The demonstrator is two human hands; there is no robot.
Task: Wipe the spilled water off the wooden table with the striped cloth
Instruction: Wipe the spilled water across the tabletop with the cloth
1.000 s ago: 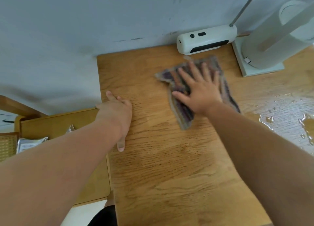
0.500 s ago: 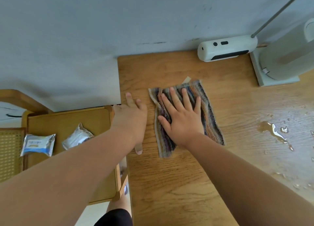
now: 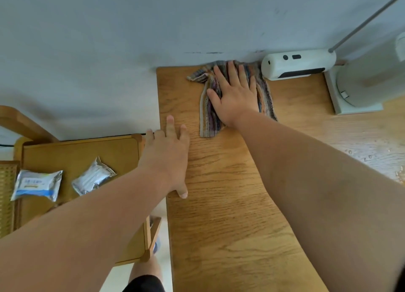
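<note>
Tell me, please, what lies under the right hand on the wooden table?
A multicoloured striped cloth lies under the flat right hand, on the light wooden table. Whether the wood beneath the cloth is wet is hidden.

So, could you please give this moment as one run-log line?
step: wipe | right hand flat on striped cloth | left hand flat on wooden table | spilled water at right

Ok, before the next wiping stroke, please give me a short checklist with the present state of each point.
1. Right hand flat on striped cloth: ok.
2. Left hand resting on wooden table left edge: ok.
3. Spilled water gone: not ok, droplets lie at the right.
4. Cloth spread flat: not ok, bunched at its far left corner.
5. Gap between cloth and white device: cannot tell.
</note>
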